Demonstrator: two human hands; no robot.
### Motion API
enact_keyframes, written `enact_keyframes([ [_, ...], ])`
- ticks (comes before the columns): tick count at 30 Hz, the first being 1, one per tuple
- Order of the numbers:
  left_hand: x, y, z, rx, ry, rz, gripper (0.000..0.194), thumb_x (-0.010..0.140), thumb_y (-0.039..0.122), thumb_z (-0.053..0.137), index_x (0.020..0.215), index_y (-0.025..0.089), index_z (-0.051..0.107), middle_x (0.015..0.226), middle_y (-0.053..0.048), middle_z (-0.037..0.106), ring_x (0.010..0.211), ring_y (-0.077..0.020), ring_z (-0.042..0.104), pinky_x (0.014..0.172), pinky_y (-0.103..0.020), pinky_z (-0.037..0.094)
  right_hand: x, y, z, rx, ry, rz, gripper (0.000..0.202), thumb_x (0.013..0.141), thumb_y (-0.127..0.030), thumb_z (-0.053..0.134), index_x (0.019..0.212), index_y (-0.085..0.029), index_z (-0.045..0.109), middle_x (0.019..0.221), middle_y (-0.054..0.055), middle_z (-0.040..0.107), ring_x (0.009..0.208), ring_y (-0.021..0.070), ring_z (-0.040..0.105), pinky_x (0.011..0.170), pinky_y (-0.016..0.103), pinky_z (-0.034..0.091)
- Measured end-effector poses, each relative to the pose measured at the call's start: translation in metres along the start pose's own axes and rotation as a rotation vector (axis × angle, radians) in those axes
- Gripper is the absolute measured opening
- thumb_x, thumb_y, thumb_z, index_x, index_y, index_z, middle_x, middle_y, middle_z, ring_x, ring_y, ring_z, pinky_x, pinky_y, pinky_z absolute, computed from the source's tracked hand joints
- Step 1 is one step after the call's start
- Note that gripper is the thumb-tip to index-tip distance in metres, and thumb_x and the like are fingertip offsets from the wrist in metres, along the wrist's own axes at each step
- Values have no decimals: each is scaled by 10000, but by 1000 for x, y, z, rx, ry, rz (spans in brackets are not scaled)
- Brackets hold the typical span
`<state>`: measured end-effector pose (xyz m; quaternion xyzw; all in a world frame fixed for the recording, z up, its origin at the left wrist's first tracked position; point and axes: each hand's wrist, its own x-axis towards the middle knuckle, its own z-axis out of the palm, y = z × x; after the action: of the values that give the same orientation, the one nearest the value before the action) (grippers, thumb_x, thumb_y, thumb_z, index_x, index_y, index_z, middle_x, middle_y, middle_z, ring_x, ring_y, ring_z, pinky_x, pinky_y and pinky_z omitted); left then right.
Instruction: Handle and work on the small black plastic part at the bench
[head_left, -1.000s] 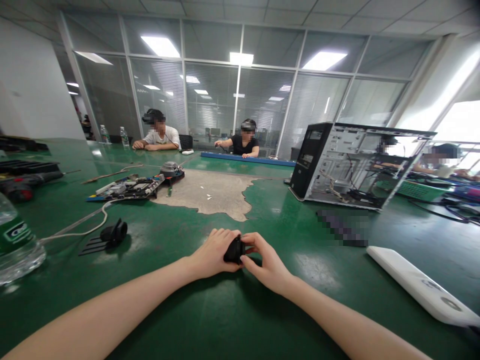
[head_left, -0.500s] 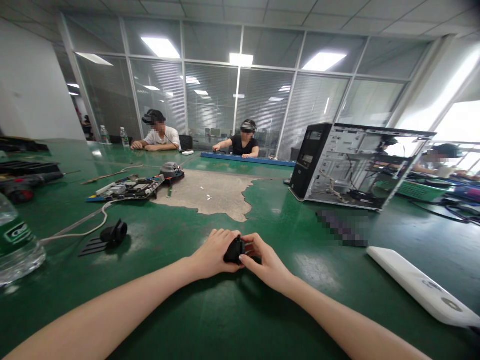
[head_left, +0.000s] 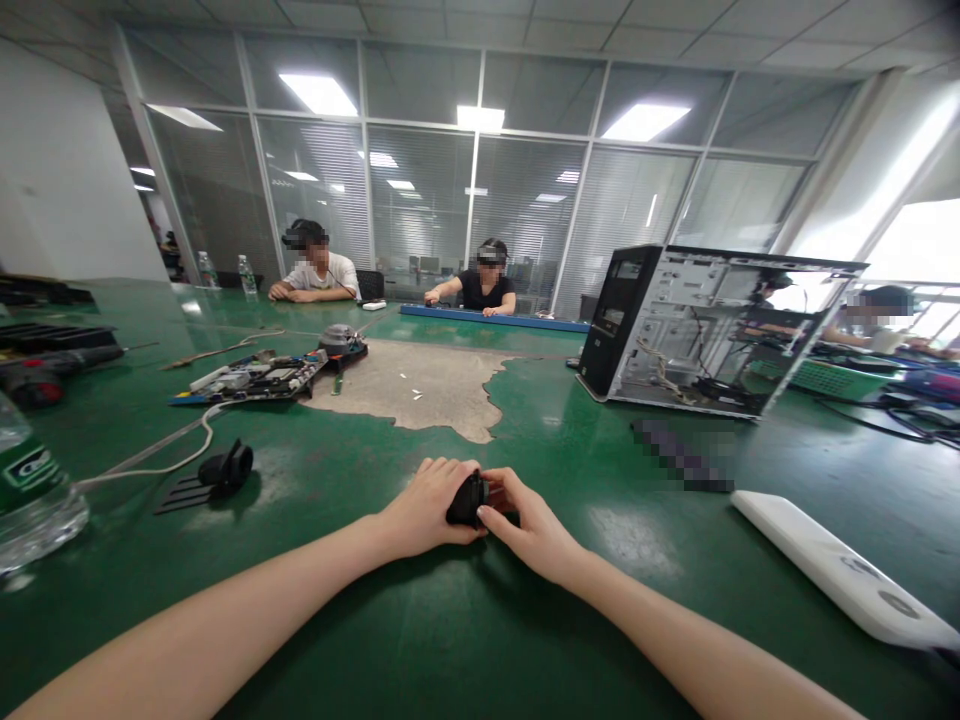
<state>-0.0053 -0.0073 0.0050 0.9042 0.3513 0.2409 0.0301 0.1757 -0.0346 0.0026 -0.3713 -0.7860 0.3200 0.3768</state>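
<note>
Between my two hands is a small black plastic part (head_left: 466, 500), partly covered by fingers, so its exact kind does not show. My left hand (head_left: 427, 508) wraps round it from the left, low over the green table (head_left: 420, 640). From the right, my right hand (head_left: 527, 522) grips the part's side with thumb and fingers. Further left on the table lies another black part (head_left: 225, 466), with a round ring-like end and several flat prongs.
An opened computer case (head_left: 697, 335) stands at the right, with a white rounded device (head_left: 840, 570) nearer me. A circuit board (head_left: 259, 378), a cable (head_left: 180, 462) and a water bottle (head_left: 37, 490) are at the left. Two people sit across the table; another is at far right.
The view has shifted very slightly. Both hands keep the same hold on the black part, with no clear movement of it.
</note>
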Motion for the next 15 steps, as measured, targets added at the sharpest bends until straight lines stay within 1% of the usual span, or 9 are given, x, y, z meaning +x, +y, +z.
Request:
enact_keyframes([
  [4,0,0,1,-5,15,9,608,645,385,645,1143,194,353,1023,-50,536,886,-230,466,760,-343,327,-1,-2,0,-80,82,-96,284,770,-165,529,1044,-204,465,989,50,522,898,162,532,763,303,484],
  [7,0,0,1,-10,19,10,607,651,391,643,1145,196,350,1032,-48,534,887,-228,464,757,-340,328,-1,-2,0,-89,100,-133,232,781,-157,507,1007,-204,482,987,50,510,928,161,513,776,297,478],
  [11,0,0,0,-5,10,11,607,655,396,641,1147,191,350,1026,-50,534,883,-228,465,758,-343,330,0,1,1,-29,71,-70,261,793,-177,501,1047,-203,445,996,53,508,896,152,536,740,289,498],
  [15,0,0,0,5,16,14,601,654,398,641,1140,188,355,1016,-52,534,882,-230,467,759,-343,331,0,4,1,0,27,5,305,806,-196,495,1100,-193,414,978,56,535,825,144,562,731,304,504],
])
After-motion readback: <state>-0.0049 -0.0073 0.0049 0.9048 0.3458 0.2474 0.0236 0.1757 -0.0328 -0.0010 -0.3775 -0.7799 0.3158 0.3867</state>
